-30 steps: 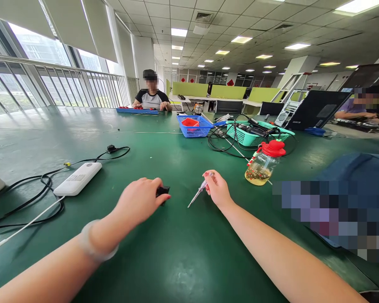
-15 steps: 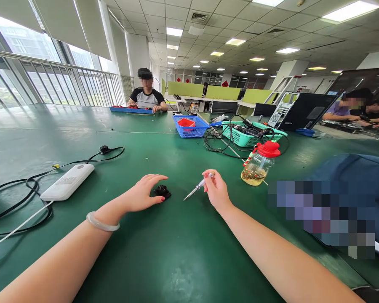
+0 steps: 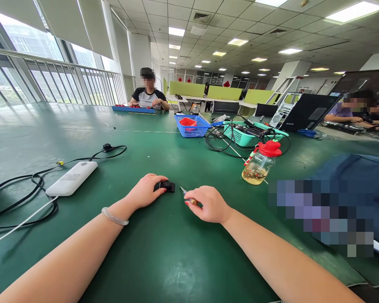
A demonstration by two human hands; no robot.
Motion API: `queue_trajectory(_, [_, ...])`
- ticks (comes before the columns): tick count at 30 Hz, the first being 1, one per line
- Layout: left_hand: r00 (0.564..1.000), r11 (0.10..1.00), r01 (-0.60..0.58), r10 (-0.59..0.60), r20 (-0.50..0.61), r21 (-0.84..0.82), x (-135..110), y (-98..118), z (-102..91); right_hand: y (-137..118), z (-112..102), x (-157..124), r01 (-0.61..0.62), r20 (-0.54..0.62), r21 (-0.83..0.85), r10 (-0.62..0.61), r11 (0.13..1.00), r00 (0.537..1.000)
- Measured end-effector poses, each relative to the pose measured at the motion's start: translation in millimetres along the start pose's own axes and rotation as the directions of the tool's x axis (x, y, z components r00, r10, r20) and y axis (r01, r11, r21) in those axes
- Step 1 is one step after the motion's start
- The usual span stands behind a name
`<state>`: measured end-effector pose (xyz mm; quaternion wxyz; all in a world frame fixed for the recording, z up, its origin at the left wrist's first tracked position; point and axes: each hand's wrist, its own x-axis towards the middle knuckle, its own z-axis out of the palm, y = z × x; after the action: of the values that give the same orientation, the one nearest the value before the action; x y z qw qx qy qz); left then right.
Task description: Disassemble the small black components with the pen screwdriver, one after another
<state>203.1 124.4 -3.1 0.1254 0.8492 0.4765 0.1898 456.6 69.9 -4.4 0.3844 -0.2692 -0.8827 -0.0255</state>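
Note:
On the green table point(image 3: 177, 248) lies a small black device point(image 3: 168, 185), its exact kind unclear. My left hand point(image 3: 148, 190) grips it from the left, thumb in front and fingers behind. A thin screwdriver point(image 3: 183, 190) with a clear handle is held in my right hand point(image 3: 208, 204). Its metal tip points up and left, a short gap to the right of the device. My right fingers are curled round the handle and hide most of it.
At left are a white power bank point(image 3: 72, 179) and black cables point(image 3: 34, 179). A red-lidded bottle point(image 3: 257, 166) stands at right, near a dark blue bag point(image 3: 353, 176). Behind are a blue basket point(image 3: 192, 128) and a green basket point(image 3: 244, 136). A person point(image 3: 149, 94) sits across the table.
My left hand has closed on the black device, which has turned. My right hand has moved left and down, swinging the screwdriver so its tip points away from me, closer to the device.

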Motion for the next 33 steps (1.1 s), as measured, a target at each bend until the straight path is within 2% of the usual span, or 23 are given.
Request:
queue_trajectory(2, [1.0,1.0,-0.001,0.001,-0.003,0.015,-1,2,-0.2,-2,4,0,0.068,0.106,-0.045,-0.063,0.997,0.992])
queue_trajectory(6, [1.0,0.999,-0.009,0.01,-0.01,0.034,-2,4,-1.8,0,10,2,0.131,0.3,-0.086,-0.099,0.988,0.949])
queue_trajectory(10, [1.0,0.997,-0.023,0.024,-0.011,0.069,-2,5,-1.7,2,10,3,0.171,0.347,-0.116,-0.122,0.978,0.93])
queue_trajectory(18, [0.999,0.996,-0.032,0.032,-0.004,0.084,1,6,-0.6,-4,6,4,0.143,0.463,-0.143,-0.062,0.979,0.884])
queue_trajectory(20, [1.0,0.996,-0.03,0.03,-0.002,0.089,1,5,-0.4,-4,3,6,0.121,0.423,-0.186,-0.032,0.975,0.906])
queue_trajectory(22, [1.0,0.996,-0.029,0.029,0.005,0.089,1,4,-0.1,1,-8,8,0.048,0.295,-0.262,0.033,0.964,0.955])
queue_trajectory(24, [0.999,0.996,-0.031,0.031,0.011,0.086,2,3,-0.1,13,-29,11,-0.117,0.049,-0.34,0.141,0.933,0.989])
queue_trajectory(25, [0.999,0.996,-0.032,0.031,0.013,0.085,2,2,-0.3,22,-43,12,-0.216,-0.101,-0.37,0.192,0.903,0.976])
queue_trajectory(26, [0.999,0.996,-0.033,0.032,0.015,0.084,2,2,-0.5,32,-58,12,-0.322,-0.253,-0.389,0.236,0.863,0.938])
queue_trajectory(27, [0.999,0.996,-0.032,0.031,0.016,0.081,2,2,-0.8,44,-74,12,-0.432,-0.407,-0.398,0.266,0.81,0.874])
queue_trajectory(29, [0.999,0.997,-0.032,0.031,0.017,0.071,2,2,-1.3,69,-106,10,-0.642,-0.635,-0.387,0.313,0.662,0.706])
queue_trajectory(30, [0.999,0.997,-0.035,0.034,0.017,0.065,2,1,-1.5,81,-120,8,-0.718,-0.711,-0.36,0.323,0.596,0.624])
queue_trajectory(32, [0.999,0.998,-0.039,0.039,0.01,0.053,2,1,-1.4,103,-141,5,-0.819,-0.786,-0.277,0.372,0.503,0.494])
queue_trajectory(33, [0.999,0.998,-0.041,0.041,0.007,0.049,3,0,-1.2,113,-148,4,-0.847,-0.783,-0.242,0.42,0.474,0.459])
